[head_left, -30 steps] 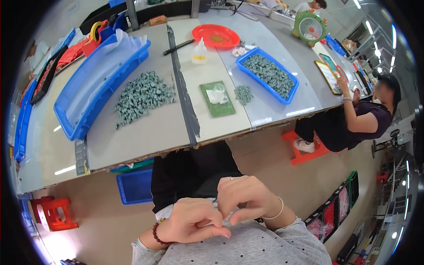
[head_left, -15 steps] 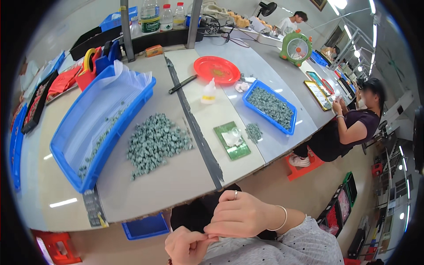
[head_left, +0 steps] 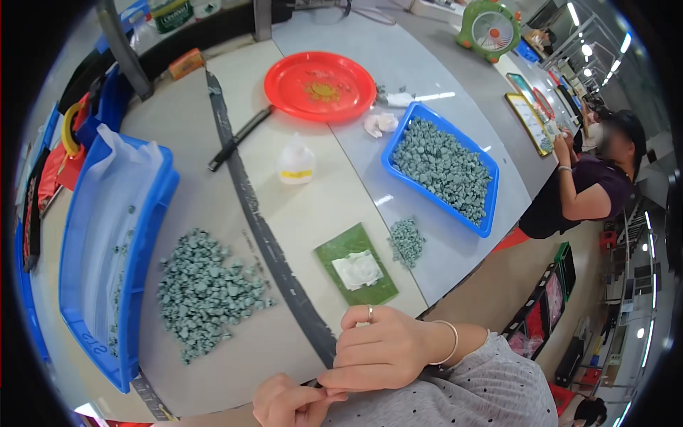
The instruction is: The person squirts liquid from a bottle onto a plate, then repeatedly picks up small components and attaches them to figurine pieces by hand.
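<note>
Just over the table's near edge, my left hand (head_left: 288, 402) and my right hand (head_left: 384, 352) meet with their fingertips pinched together. Whatever is between the fingers is too small or hidden to make out. My right hand has a ring and a pale bangle at the wrist. Beyond it a green pad (head_left: 388, 287) lies on the table, bearing a white, soft-looking lump (head_left: 358, 270). To the pad's right is a small pile of grey-green bits (head_left: 407, 243). Left of the dark tape strip spreads a larger heap of grey-green stone-like pieces (head_left: 203, 295).
A long blue tray (head_left: 146, 235) lined with white sheet stands at left. At right, a blue tray (head_left: 435, 205) is full of grey-green pieces. Behind are a red plate (head_left: 281, 82), a small white bottle (head_left: 297, 162), a black pen-like tool (head_left: 240, 139) and a green fan (head_left: 491, 32). A co-worker (head_left: 590, 181) sits at right.
The view has shifted nearer the table, so the trays, heap and pad look larger and lower. My hands stay pinched together with little change.
</note>
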Action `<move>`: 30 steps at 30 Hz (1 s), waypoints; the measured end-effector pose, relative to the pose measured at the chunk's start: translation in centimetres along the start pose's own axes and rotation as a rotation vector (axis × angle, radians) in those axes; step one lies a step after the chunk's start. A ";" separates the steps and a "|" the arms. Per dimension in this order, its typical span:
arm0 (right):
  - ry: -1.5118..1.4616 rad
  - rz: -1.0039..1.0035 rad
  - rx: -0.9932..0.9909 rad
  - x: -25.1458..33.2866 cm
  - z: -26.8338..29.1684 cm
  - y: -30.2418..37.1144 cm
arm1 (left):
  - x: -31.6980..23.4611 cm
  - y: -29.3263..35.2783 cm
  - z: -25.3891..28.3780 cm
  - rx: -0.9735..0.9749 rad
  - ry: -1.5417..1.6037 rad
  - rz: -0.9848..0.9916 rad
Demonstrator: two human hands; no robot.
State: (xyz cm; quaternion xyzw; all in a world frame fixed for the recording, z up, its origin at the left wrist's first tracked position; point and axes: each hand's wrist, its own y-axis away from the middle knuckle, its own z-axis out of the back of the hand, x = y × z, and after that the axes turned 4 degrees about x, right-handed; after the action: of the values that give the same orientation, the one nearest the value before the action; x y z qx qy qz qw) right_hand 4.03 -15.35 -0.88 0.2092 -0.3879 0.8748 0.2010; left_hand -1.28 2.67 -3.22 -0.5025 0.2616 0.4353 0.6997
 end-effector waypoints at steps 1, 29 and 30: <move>0.007 -0.001 -0.044 -0.3 0.5 0.6 | -0.3 -0.4 -0.8 0.023 -0.012 -0.007; 0.732 -0.664 -0.269 -5.2 6.2 10.6 | -0.8 -2.8 -3.0 0.087 0.815 0.418; 0.734 -0.673 -0.288 -5.2 6.3 10.6 | -0.7 -2.5 -3.0 0.069 0.745 0.348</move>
State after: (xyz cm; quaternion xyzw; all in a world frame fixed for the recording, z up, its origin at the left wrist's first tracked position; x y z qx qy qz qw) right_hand 4.22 -27.70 -6.02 -0.0282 -0.3194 0.7153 0.6209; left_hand 0.78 -0.64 -2.50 -0.5503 0.5925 0.3264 0.4895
